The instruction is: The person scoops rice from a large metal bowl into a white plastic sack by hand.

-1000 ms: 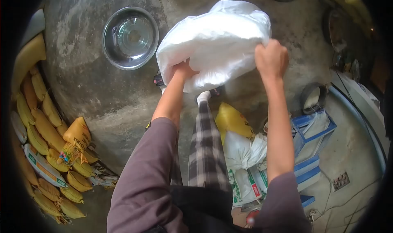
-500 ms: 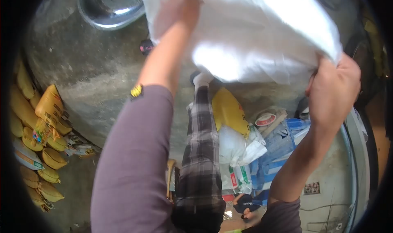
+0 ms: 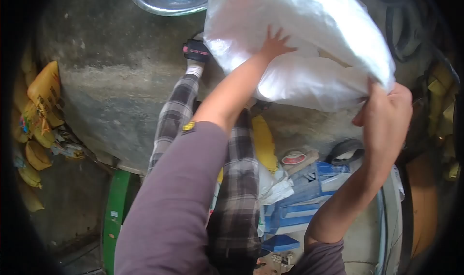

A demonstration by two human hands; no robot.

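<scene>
A large white plastic sack (image 3: 319,89) hangs spread out in front of me, its mouth turned partly toward me. My right hand (image 3: 386,103) grips the rim at its right corner, fingers pinched round the material. With fingers spread, my left hand (image 3: 278,44) reaches in at the mouth and overlaps the pale inner side. The sack's far end runs out of view at the top. Below it show my legs in plaid trousers (image 3: 241,154) and a dark sandal (image 3: 195,50) on one foot.
A shiny metal basin (image 3: 169,4) rests on the concrete floor at the top left. Filled yellow sacks (image 3: 44,89) are piled on the left. Near my legs are a blue crate (image 3: 290,212), a yellow sack (image 3: 263,142) and a tape roll (image 3: 294,158). A green beam (image 3: 114,217) stands lower left.
My left hand has moved right and down across the sack's mouth, and its spread fingers now show. The right hand still holds the rim. The view has shifted, bringing a sandalled foot into sight.
</scene>
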